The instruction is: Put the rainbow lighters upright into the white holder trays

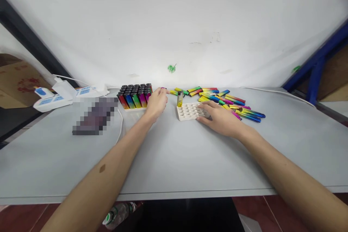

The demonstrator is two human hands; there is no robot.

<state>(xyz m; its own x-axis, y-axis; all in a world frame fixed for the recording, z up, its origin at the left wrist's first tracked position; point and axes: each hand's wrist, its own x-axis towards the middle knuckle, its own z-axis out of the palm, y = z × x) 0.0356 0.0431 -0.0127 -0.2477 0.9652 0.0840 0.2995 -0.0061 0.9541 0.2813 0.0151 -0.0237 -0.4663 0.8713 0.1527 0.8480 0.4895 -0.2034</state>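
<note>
A white tray with rows of holes (187,112) lies mid-table, with one yellow lighter (179,99) upright in its back left corner. My right hand (217,116) rests at the tray's right side, fingers on its edge and holes. Left of it, my left hand (157,102) is closed beside a full block of upright lighters with black tops (134,98). A small purple bit shows at its fingertips; what it belongs to is mostly hidden. Shiny multicoloured sleeves or lighters (235,100) lie in a loose pile behind and right of my right hand.
On the left are a white power strip (51,103), a blurred dark flat object (95,116) and a white cable (121,123). A cardboard box (23,83) stands far left. Below the table's front edge (190,194) lies a plastic bottle (121,214). A white wall rises behind.
</note>
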